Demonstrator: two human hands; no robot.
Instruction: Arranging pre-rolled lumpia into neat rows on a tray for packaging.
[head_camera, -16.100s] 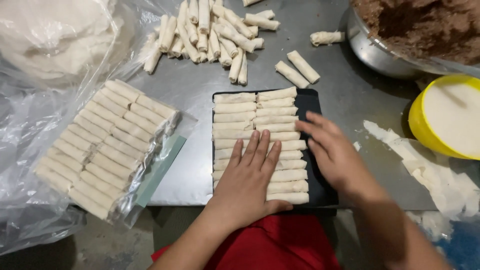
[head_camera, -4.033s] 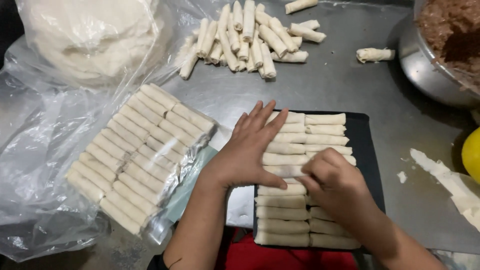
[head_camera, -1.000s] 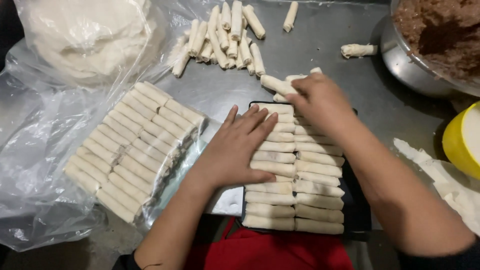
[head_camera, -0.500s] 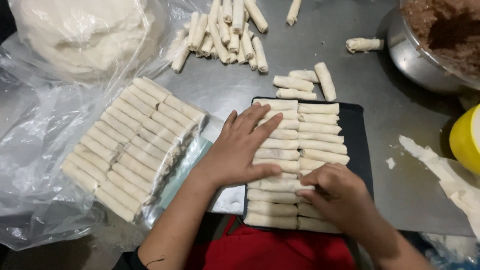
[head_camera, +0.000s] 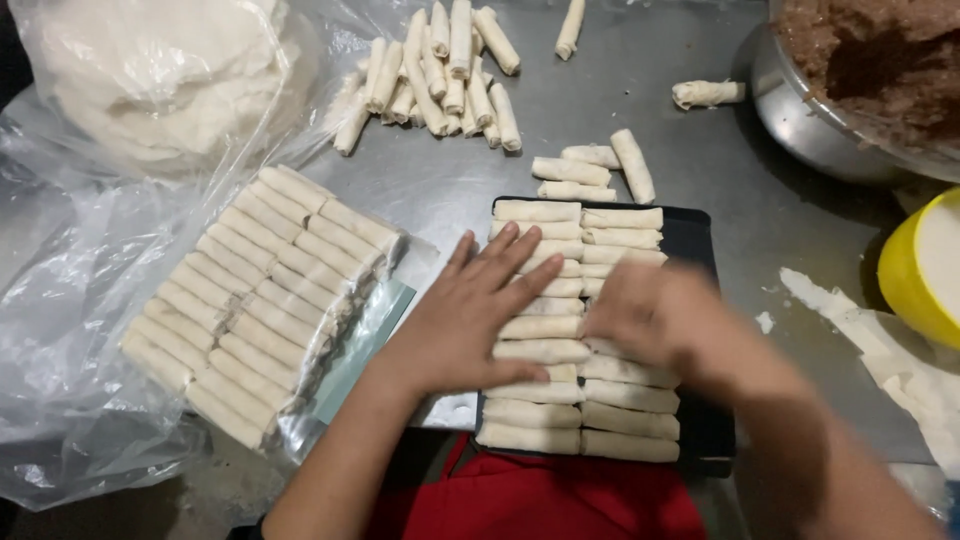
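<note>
Rolls of pale, thin-wrapped pastry, each a short cylinder (head_camera: 540, 352), lie in two neat columns on a flat black rectangular tray (head_camera: 700, 245) at the near edge of the grey metal table (head_camera: 720, 180). Left hand (head_camera: 470, 320) lies flat, fingers spread, across the left column near its middle, pressing the rolls in place. Right hand (head_camera: 640, 318) is blurred over the right column at about the same row; whether it pinches a roll or only pushes one I cannot tell. Judging by this, the step in hand is packing and squaring the rows. Three loose pale rolls (head_camera: 590, 172) lie just beyond the tray's far edge, and a heap of more rolls (head_camera: 440, 75) farther back. A next move would call for a light grip, so the soft wrappers do not tear.
</note>
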